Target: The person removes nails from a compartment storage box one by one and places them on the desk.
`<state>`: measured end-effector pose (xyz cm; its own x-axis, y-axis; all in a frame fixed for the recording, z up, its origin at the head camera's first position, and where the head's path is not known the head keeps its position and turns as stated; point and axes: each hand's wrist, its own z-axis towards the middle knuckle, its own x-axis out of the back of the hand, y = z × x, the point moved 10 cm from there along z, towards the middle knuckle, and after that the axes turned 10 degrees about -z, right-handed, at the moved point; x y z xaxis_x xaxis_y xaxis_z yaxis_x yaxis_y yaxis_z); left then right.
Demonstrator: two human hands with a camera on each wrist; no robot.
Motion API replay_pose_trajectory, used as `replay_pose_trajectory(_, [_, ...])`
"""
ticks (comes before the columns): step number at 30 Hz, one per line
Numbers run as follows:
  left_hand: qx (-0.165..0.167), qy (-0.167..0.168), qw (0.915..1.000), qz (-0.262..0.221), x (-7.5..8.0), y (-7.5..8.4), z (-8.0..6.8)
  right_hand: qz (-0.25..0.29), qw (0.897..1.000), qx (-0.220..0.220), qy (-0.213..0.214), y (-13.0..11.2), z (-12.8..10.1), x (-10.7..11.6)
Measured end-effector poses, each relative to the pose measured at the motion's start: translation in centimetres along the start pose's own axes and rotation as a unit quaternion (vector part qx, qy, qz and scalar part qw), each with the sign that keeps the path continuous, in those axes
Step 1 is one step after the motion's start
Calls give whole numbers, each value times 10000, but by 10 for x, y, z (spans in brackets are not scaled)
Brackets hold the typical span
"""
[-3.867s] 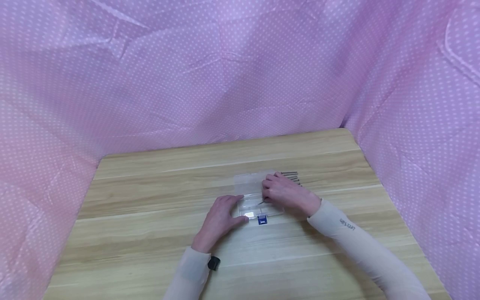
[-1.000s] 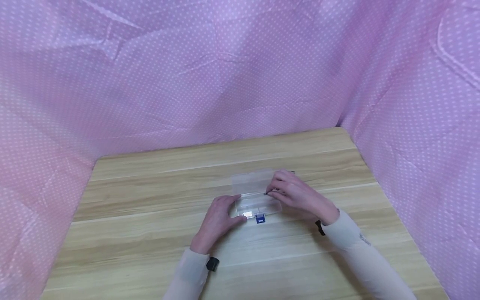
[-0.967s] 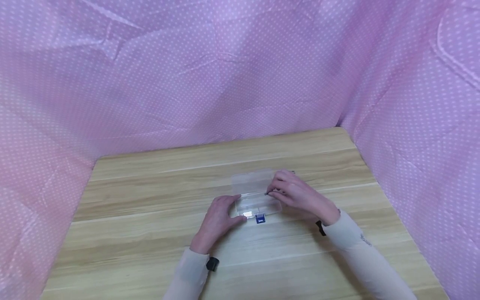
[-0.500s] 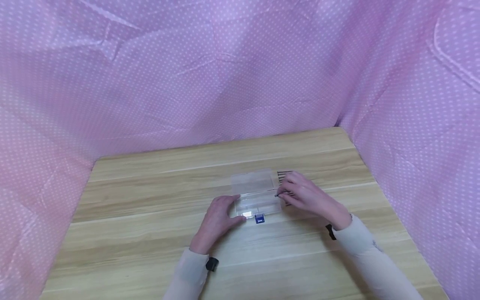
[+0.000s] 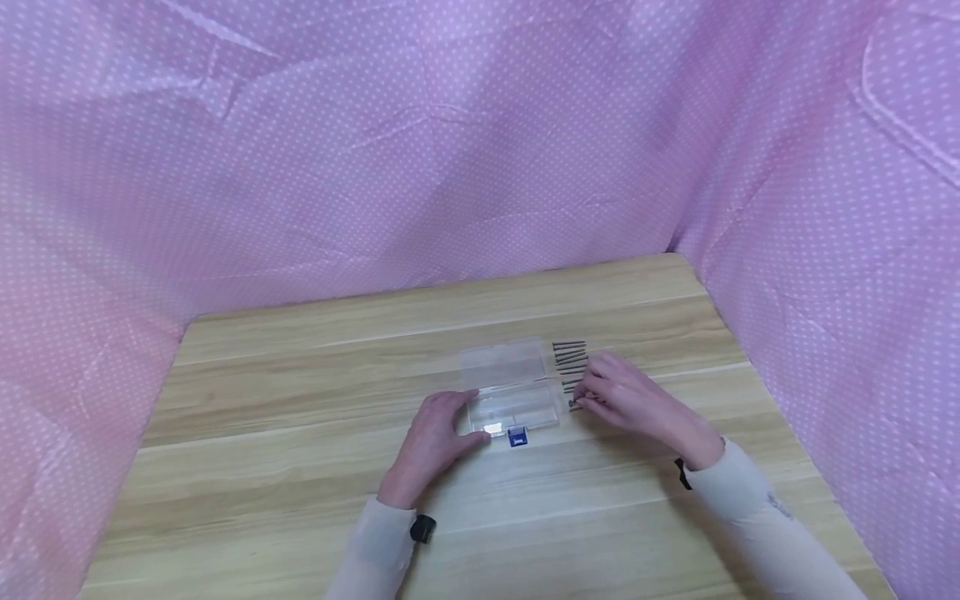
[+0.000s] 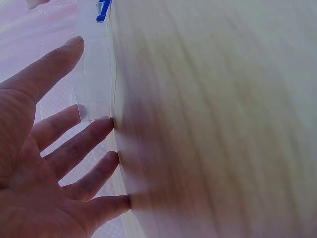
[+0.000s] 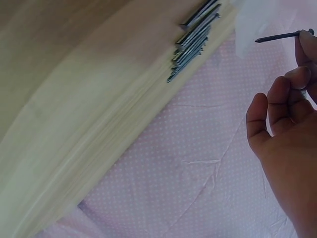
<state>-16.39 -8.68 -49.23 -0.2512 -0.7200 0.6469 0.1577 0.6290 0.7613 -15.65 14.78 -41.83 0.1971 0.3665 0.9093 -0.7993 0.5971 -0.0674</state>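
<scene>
A clear plastic box lies on the table with its lid folded back behind it and a blue latch at the front. My left hand holds the box's left end, thumb at the front edge and index finger at the back corner. To the right of the box, my right hand pinches a dark nail near its head between thumb and fingertips. Several more nails lie side by side beside the lid and box, some partly hidden by that hand.
The wooden table has its back edge against pink dotted cloth, which also hangs along both sides. A black strap is at the left wrist, and another strap at the right.
My right hand has moved right with the nail, from over the box's right edge to beside the row of nails, uncovering most of them. The left hand stays at the box.
</scene>
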Motion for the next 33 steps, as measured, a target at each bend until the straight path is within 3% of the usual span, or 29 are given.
replay_pose_trajectory(19, [-41,49,10000,-22,-1,0,-1,-446,9958,-69,-799,0,-17,-24])
replay_pose_trajectory(33, [-58,65,10000,3,0,0,0,-726,9912,-110,-1098,1,-17,-39])
